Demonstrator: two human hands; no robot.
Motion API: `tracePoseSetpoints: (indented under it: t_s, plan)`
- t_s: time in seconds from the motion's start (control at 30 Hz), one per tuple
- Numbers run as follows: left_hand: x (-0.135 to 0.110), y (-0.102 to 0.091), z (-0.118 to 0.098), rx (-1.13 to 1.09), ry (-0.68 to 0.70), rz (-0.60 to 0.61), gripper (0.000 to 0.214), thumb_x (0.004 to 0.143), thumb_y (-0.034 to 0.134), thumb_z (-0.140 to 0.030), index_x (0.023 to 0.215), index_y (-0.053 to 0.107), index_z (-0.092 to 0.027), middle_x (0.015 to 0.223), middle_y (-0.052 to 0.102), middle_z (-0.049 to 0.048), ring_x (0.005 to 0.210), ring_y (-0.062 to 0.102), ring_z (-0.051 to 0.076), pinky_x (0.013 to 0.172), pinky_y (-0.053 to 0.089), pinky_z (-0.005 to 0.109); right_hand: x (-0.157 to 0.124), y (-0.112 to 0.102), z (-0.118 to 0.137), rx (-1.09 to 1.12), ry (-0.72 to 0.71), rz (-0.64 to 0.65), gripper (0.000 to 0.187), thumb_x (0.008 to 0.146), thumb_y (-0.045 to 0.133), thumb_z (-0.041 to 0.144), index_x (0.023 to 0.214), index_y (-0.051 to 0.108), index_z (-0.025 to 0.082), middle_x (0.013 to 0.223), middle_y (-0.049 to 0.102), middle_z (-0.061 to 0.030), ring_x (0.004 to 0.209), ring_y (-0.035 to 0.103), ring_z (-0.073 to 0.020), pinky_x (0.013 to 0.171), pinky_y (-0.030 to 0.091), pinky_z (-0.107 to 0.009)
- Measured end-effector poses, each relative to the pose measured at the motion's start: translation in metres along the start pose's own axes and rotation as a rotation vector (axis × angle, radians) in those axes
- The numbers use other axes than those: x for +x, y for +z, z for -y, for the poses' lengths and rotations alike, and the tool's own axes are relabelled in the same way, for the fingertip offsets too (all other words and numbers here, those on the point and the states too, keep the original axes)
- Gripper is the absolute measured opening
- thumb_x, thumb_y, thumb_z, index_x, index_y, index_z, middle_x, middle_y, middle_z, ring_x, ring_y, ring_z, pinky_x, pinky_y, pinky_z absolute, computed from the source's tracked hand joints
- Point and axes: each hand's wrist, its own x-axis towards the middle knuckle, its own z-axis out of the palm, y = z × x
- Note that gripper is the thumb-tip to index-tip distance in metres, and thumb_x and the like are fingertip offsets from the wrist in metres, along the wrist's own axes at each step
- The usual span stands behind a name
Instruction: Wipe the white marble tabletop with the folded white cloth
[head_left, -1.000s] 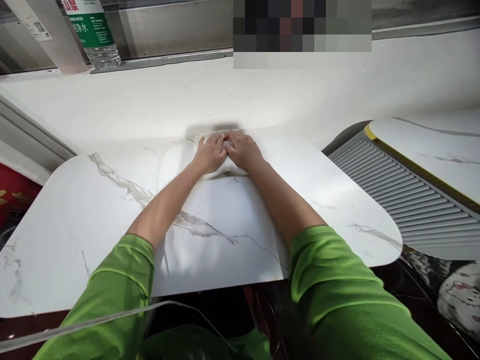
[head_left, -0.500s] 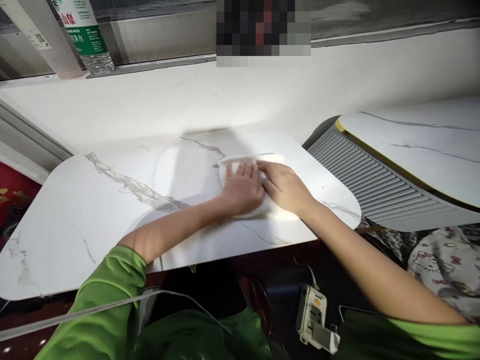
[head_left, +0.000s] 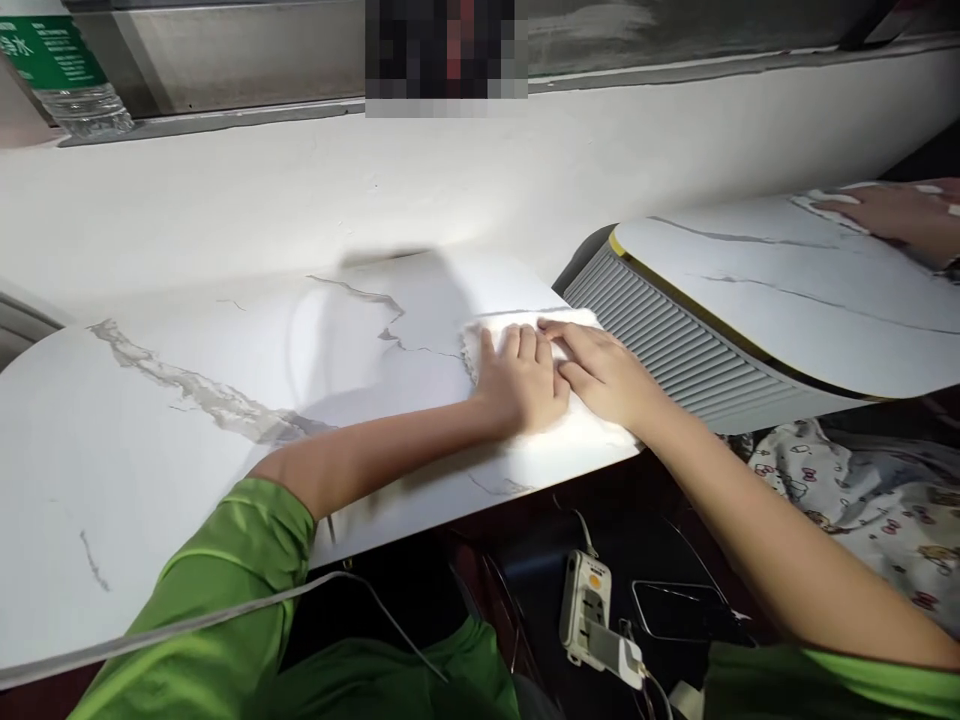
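Note:
A white cloth (head_left: 517, 328) lies on the white marble-look table (head_left: 225, 400), near its right end. My left hand (head_left: 521, 382) lies flat on the cloth with fingers stretched out and close together. My right hand (head_left: 604, 375) presses on the cloth beside it, fingers extended and pointing left, touching the left hand. Both arms wear green sleeves.
A water bottle (head_left: 64, 70) with a green label stands on the ledge at the back left. A ribbed grey panel (head_left: 675, 350) and a second marble table (head_left: 787, 290) are to the right, where another person's hand (head_left: 892, 215) rests. A power strip (head_left: 589, 610) and a phone (head_left: 675, 610) lie below.
Both hands have slid the cloth from the table's middle back toward its right end. The view has turned right, bringing another person's hand into sight.

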Motion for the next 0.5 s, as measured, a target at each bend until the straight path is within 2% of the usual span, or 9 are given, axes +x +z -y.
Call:
tracePoseSetpoints:
  t_s: [0.2, 0.33, 0.5]
  plan:
    - [0.064, 0.004, 0.058, -0.045, -0.034, 0.013, 0.053, 0.097, 0.033, -0.022, 0.147, 0.039, -0.006, 0.153, 0.043, 0.0167, 0.143, 0.035, 0.029, 0.121, 0.018, 0.054, 0.082, 0.027, -0.026, -0.008, 0.018, -0.028, 0.038, 0.078, 0.043, 0.021, 0.113, 0.057, 0.023, 0.123, 0.068, -0.0110, 0.114, 0.062, -0.0327, 0.098, 0.048, -0.055]
    - [0.105, 0.005, 0.094, -0.051, -0.120, 0.060, 0.054, 0.097, 0.030, -0.021, 0.149, 0.036, -0.007, 0.157, 0.038, 0.0136, 0.147, 0.030, 0.025, 0.123, 0.014, 0.050, 0.134, 0.045, -0.039, 0.001, 0.048, -0.032, 0.037, 0.079, 0.043, 0.020, 0.112, 0.057, 0.024, 0.120, 0.069, -0.0098, 0.110, 0.061, -0.0331, 0.094, 0.049, -0.052]
    - [0.133, 0.007, 0.124, -0.083, -0.156, 0.065, 0.054, 0.097, 0.028, -0.021, 0.149, 0.037, -0.012, 0.157, 0.038, 0.0094, 0.148, 0.028, 0.024, 0.124, 0.012, 0.049, 0.174, 0.058, -0.046, 0.014, 0.084, -0.018, 0.034, 0.081, 0.044, 0.020, 0.111, 0.058, 0.025, 0.119, 0.068, -0.0083, 0.109, 0.060, -0.0331, 0.094, 0.048, -0.052]
